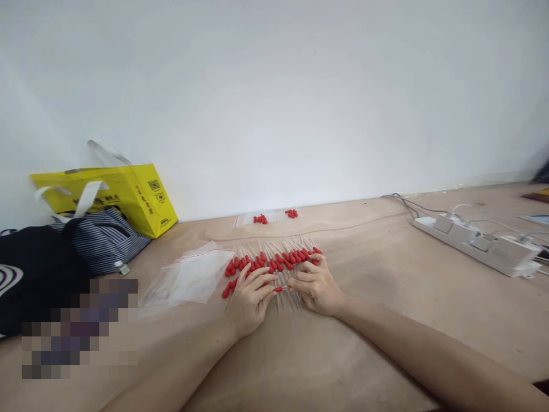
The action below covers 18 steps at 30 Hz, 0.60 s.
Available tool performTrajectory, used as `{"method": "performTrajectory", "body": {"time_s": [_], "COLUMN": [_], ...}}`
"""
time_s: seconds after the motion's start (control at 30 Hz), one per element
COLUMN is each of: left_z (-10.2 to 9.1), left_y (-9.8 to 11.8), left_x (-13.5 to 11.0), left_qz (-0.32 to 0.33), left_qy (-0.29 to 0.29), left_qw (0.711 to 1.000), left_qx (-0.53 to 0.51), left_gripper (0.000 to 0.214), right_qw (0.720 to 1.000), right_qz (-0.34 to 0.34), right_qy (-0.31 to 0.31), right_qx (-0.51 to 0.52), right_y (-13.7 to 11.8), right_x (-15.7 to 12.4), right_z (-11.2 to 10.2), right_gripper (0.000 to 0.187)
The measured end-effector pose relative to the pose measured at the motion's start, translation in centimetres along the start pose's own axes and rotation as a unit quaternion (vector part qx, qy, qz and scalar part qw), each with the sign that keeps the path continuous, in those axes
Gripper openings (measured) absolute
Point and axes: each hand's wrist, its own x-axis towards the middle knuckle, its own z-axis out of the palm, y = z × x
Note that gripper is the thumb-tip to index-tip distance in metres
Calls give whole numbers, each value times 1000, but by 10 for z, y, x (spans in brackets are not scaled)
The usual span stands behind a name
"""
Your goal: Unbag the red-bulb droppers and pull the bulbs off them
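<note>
A spread of thin clear sticks with red caps [274, 260] lies on the tan table [343, 349] in front of me. My left hand [251, 297] rests on its near left part, fingers stretched flat over the sticks. My right hand [315, 286] lies beside it on the right part, fingers curled loosely against the sticks. One red-tipped stick [278, 289] sits between the two hands' fingertips; which hand pinches it I cannot make out.
Clear plastic bags [189, 280] lie left of the sticks. A small bag with a few red caps [274, 216] sits by the wall. A yellow bag [128, 194], striped and dark bags [86, 240] stand at left. A white power strip [476, 243] with cables lies at right.
</note>
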Motion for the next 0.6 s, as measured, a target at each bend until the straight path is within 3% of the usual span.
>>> {"method": "performTrajectory", "body": {"time_s": [0.2, 0.43, 0.6], "left_z": [-12, -9, -7], "left_y": [-25, -23, -22], "left_x": [-15, -13, -12], "left_qz": [-50, -146, -247], "left_qy": [59, 76, 71], "left_qw": [997, 986, 966], "left_qx": [12, -38, -41], "left_gripper": [16, 21, 25], "right_qw": [992, 973, 970], "right_qz": [111, 221, 215], "right_qy": [-14, -26, -18], "right_qx": [-51, 64, 109], "right_y": [29, 28, 19], "right_x": [-20, -26, -19], "right_z": [-11, 0, 3], "right_gripper": [19, 25, 25]}}
